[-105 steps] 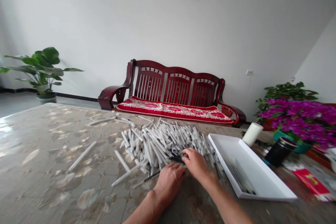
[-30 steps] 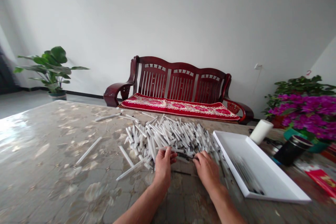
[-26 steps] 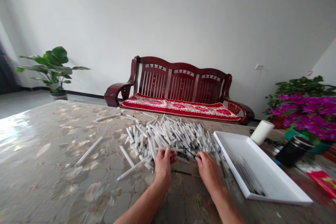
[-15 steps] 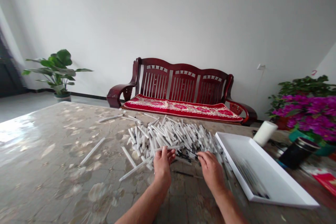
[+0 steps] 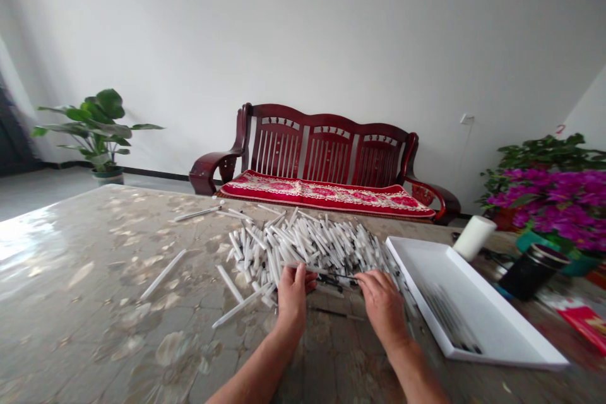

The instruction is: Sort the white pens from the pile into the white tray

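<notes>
- Tabletop (image 5: 123, 347), glossy and flower-patterned, spreads below the grip and away to its left.
- A dark stick (image 5: 334, 312) lies crosswise on it, on the near side of the grip.
- The left hand (image 5: 292, 297) is clamped on a white tube (image 5: 315, 269), pinched between thumb and fingers, its free end pointing toward the right hand (image 5: 383, 306).
- The right hand has its fingertips together on a thin dark rod (image 5: 348, 277), which points back toward the tube; whether the two touch, I cannot tell.
- A shallow white box (image 5: 506, 309), open at the top, sits to the right of the right hand. Inside, along the side nearer the grip, thin clear sticks (image 5: 449, 315) with dark ends lie side by side; they are too blurred to count.
- Two loose tubes (image 5: 239, 308) lie just left of the left hand, and another tube (image 5: 163, 274) well apart, farther left.
- A heap (image 5: 307, 237) of white tubes with dark pieces among them spreads directly beyond both hands, which hide part of its near edge; its right end comes close to the box.
- Past the box, right of the grip, stand a black cup (image 5: 533, 271), a tilted white roll (image 5: 475, 238) and purple flowers (image 5: 558, 202).
- Beyond the heap is a wooden bench (image 5: 329, 151).
</notes>
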A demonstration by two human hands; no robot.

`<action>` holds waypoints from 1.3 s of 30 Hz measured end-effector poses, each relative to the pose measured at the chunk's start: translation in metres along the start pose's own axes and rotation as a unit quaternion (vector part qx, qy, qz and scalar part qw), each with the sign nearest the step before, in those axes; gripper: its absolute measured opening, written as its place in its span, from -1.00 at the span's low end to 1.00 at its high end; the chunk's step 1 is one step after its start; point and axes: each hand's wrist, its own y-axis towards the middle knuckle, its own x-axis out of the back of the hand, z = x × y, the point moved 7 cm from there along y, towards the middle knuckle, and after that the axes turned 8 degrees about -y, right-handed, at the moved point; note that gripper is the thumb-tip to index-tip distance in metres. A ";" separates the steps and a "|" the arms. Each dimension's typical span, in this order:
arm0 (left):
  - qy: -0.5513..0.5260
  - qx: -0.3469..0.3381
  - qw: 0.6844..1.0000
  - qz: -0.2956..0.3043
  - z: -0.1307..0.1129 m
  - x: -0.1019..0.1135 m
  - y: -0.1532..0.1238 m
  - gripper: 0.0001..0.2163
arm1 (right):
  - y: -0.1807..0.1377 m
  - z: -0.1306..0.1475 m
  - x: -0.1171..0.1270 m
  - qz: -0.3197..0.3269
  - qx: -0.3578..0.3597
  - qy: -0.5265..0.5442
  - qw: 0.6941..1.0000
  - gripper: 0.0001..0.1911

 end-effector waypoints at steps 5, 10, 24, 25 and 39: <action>-0.007 0.020 0.998 0.059 0.008 -0.013 -0.008 -0.54 | 0.000 0.008 0.005 -0.025 0.001 0.078 0.997 -0.76; -0.095 0.108 0.989 0.037 0.013 -0.017 -0.015 -0.74 | -0.004 0.010 -0.010 -0.007 -0.066 0.263 0.963 -0.66; -0.190 0.161 0.968 -0.014 0.003 -0.018 -0.019 -0.88 | -0.011 -0.022 -0.023 0.118 -0.163 0.009 0.980 -0.68; -0.183 0.159 0.970 -0.012 0.003 -0.017 -0.019 -0.89 | -0.011 -0.024 -0.021 0.119 -0.164 -0.004 0.979 -0.66; -0.120 0.147 0.982 0.000 0.012 -0.017 -0.021 -0.87 | -0.017 -0.029 -0.024 0.102 -0.100 0.007 0.990 -0.85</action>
